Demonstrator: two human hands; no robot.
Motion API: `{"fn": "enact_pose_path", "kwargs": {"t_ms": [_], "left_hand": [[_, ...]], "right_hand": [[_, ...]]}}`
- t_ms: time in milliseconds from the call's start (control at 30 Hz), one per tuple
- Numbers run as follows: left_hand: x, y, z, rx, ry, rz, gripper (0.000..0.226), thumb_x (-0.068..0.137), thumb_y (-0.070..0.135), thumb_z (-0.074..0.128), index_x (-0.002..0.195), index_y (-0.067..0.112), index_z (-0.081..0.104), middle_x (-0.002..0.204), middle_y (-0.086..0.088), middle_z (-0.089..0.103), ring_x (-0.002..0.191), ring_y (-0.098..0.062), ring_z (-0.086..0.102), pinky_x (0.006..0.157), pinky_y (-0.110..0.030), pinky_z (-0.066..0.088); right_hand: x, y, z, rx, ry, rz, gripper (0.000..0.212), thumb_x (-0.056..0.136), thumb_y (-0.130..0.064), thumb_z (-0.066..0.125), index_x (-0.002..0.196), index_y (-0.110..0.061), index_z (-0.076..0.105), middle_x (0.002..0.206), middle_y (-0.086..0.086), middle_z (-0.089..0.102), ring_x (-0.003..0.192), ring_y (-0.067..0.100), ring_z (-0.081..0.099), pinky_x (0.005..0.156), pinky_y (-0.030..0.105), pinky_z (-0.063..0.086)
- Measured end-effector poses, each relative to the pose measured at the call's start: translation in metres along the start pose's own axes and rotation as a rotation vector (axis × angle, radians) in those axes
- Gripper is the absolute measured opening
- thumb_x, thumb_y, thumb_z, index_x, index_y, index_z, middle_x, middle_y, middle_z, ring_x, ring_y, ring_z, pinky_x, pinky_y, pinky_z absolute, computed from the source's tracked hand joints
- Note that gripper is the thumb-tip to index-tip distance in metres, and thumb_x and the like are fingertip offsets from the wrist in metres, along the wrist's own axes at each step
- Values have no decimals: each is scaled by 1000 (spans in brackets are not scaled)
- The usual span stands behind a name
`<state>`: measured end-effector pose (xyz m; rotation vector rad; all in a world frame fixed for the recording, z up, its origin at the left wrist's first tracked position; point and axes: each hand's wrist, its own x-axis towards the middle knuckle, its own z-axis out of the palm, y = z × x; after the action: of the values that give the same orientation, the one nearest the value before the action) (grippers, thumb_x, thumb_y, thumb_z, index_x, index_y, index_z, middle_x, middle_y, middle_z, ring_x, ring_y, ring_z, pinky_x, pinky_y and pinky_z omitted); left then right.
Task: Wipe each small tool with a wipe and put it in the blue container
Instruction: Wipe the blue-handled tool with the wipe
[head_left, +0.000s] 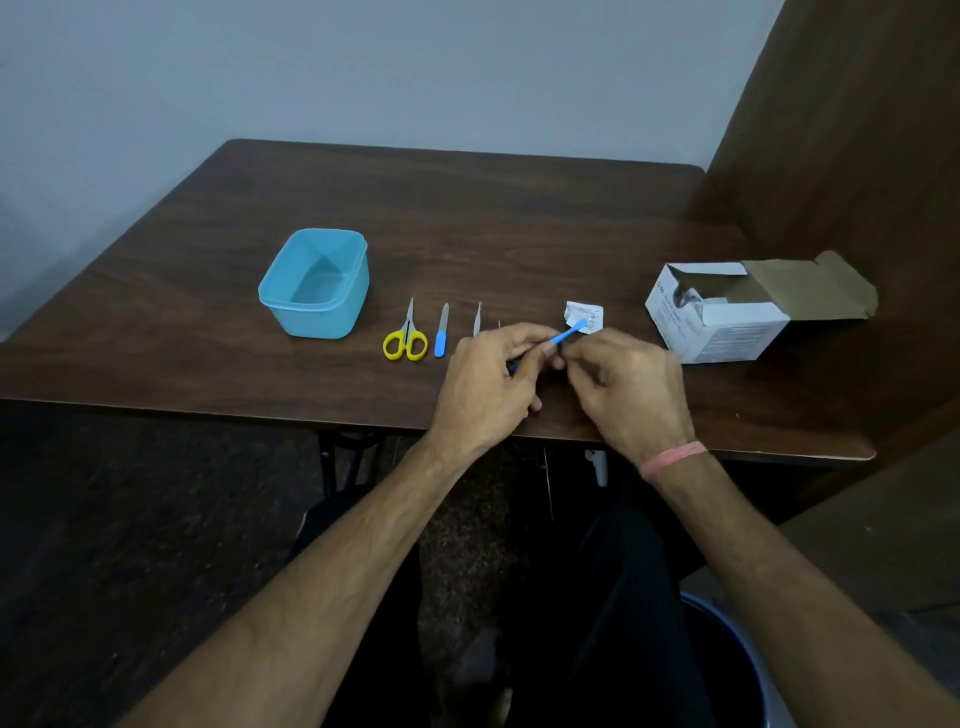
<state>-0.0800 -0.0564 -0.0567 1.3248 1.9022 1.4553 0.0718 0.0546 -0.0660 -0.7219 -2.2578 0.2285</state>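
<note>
Your left hand (488, 379) grips a small blue tool (563, 336) at the centre of the frame, its tip angled toward the upper right. Your right hand (626, 384) has its fingers curled against the tool's shaft; the wipe itself is hidden, so what it pinches cannot be told. A torn wrapper (584, 317) lies just behind the tip. Left of your hands lie tweezers (477, 322), a nail file (441, 332) and yellow scissors (406, 335). The blue container (316, 283) stands empty at centre left, and an open white box (727, 317) sits to the right on the table (208, 338).
</note>
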Motion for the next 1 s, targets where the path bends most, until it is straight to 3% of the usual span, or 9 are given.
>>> {"fn": "enact_pose_path", "kwargs": {"t_ms": [133,200,267,467,633,733,833,900,1000], "left_hand": [[0,1,-1,-4,10,-7,23,115,21,63,129,21,81,95,14,84,51,-10,72,48,-25,56],[-1,1,0,13,11,0,23,116,23,61,127,21,81,92,14,83,52,-12,73,48,-26,58],[-1,1,0,23,5,9,24,117,25,59,124,22,81,90,13,83,53,-12,73,50,-29,60],[0,1,-1,10,-23,-3,25,117,26,58,120,23,83,87,13,83,53,-13,73,51,-27,59],[3,0,-3,-2,-87,-23,25,117,25,58,118,25,84,86,11,84,54,-11,71,53,-25,57],[4,0,-4,-3,-96,-30,26,117,24,58,115,24,84,85,9,83,54,-10,70,51,-22,55],[3,1,-4,-8,-90,-29,27,117,23,58,109,23,84,83,6,82,52,-9,68,50,-20,52],[3,1,-4,-12,-92,-36,27,117,24,58,110,23,84,83,5,81,52,-8,68,50,-19,52],[3,1,-3,-22,-92,-41,25,117,24,58,112,23,83,83,6,81,52,-8,68,50,-19,52]], "right_hand": [[3,2,-1,64,139,131,9,94,-13,82,100,-19,85,95,-6,77,58,0,52,64,28,55],[3,2,-2,85,167,164,8,95,-14,82,101,-19,84,91,-10,72,57,-5,50,62,12,44],[1,-1,-3,97,140,121,7,96,-15,82,101,-19,83,91,-11,71,55,-3,49,61,8,38],[3,-4,-6,186,121,126,7,94,-16,84,100,-21,83,93,-18,73,51,17,52,57,12,39],[3,-5,-7,149,77,168,6,96,-18,82,99,-21,79,78,-30,59,57,7,55,59,8,37],[1,-7,-7,135,61,135,5,98,-18,80,100,-20,77,83,-25,62,58,2,55,61,9,35],[-1,-10,-7,119,-5,31,5,100,-17,77,103,-21,75,99,-15,72,61,-5,53,60,20,43],[0,-9,-8,132,-34,24,5,102,-19,76,104,-23,73,102,-13,72,63,-4,53,63,23,46],[7,-5,-9,198,-23,124,6,105,-18,72,105,-23,70,97,-21,66,67,4,58,66,12,38]]}}
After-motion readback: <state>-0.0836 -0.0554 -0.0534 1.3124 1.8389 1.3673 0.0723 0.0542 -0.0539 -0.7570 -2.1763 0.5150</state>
